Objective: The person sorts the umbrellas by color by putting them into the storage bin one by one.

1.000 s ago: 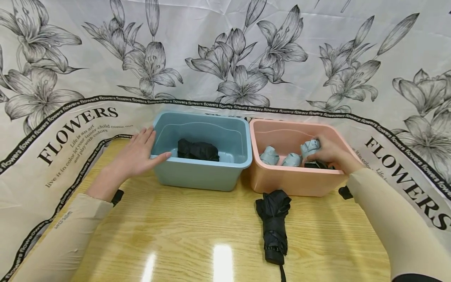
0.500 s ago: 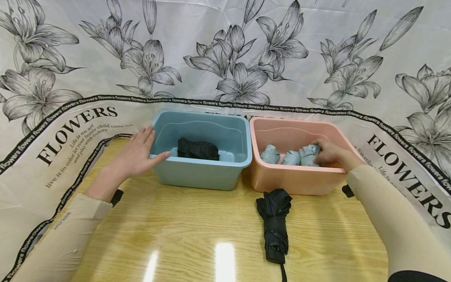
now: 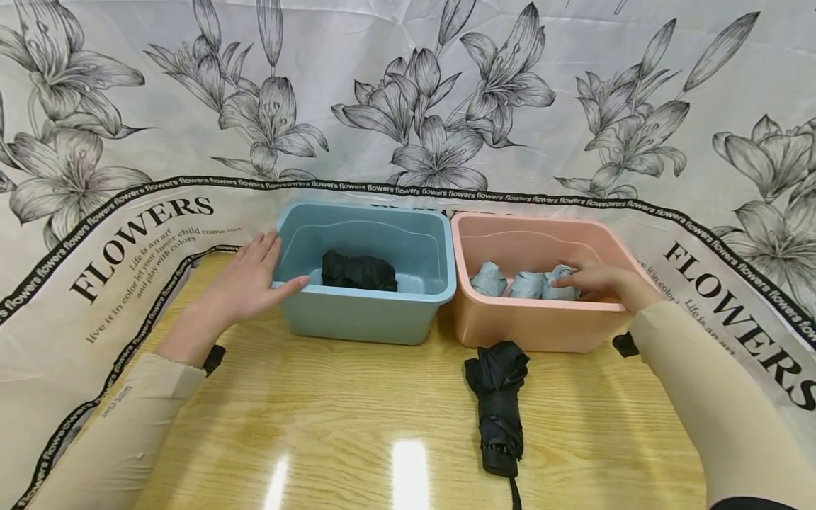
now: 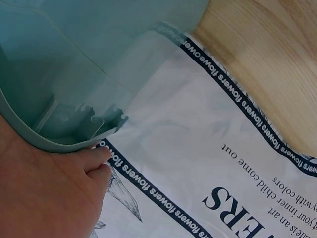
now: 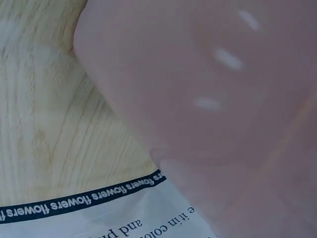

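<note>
My right hand (image 3: 596,277) reaches over the front rim into the pink bin (image 3: 535,326). Its thumb and fingers, fairly straight, touch the rightmost light blue folded umbrella (image 3: 562,282). Beside that lie another light blue folded umbrella (image 3: 526,285) and a light blue bundle (image 3: 489,280) at the left; their lower parts are hidden by the front wall. My left hand (image 3: 245,280) rests with spread fingers against the left rim of the blue bin (image 3: 357,319). A black folded bundle (image 3: 358,272) lies inside that bin. Only pink plastic shows close up in the right wrist view.
A black folded umbrella (image 3: 499,411) lies on the wooden table (image 3: 344,404) before the pink bin, its strap toward me. Both bins stand side by side against a flower-printed cloth (image 3: 408,92) that rises behind them.
The rightmost light blue umbrella has gone down into the pink bin beside the others. My right hand has lowered with it, and its fingers have straightened. My left hand stays put.
</note>
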Demonstrator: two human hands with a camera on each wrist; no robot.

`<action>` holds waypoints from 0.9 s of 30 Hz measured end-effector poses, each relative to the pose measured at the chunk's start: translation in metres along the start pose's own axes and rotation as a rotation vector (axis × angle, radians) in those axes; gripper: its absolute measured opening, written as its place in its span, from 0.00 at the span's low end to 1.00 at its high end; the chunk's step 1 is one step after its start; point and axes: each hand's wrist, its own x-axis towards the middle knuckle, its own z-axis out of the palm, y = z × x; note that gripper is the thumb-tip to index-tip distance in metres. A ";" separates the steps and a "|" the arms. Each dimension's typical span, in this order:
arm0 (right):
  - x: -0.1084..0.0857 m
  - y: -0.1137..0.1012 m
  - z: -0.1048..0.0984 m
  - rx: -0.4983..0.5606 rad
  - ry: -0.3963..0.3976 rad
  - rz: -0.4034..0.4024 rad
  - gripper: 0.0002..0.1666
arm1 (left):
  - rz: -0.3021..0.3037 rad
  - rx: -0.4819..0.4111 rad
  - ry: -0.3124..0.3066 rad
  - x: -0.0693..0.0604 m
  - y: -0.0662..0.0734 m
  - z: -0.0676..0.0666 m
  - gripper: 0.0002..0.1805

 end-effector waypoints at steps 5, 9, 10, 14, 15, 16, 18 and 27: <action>-0.014 -0.009 0.001 -0.019 0.045 -0.007 0.54 | -0.002 -0.001 0.002 -0.001 0.000 0.000 0.59; -0.027 -0.017 0.007 -0.013 0.099 -0.069 0.54 | -0.001 0.001 0.006 0.000 0.000 0.000 0.59; -0.030 -0.019 0.008 -0.003 0.116 -0.090 0.54 | -0.001 0.003 0.007 0.000 0.000 0.000 0.59; -0.043 -0.027 0.017 0.030 0.205 -0.185 0.52 | 0.002 0.000 0.010 0.001 -0.001 0.001 0.59; -0.047 -0.030 0.019 0.021 0.229 -0.207 0.52 | 0.004 -0.001 0.011 0.001 -0.001 0.001 0.59; -0.051 -0.034 0.022 0.009 0.256 -0.228 0.51 | 0.003 -0.001 0.010 0.001 -0.001 0.001 0.59; -0.061 -0.040 0.029 -0.007 0.312 -0.270 0.49 | 0.004 0.001 0.009 0.001 -0.001 0.001 0.59; -0.098 -0.058 0.074 0.132 0.552 -0.477 0.41 | 0.008 0.009 0.011 0.001 0.000 0.001 0.59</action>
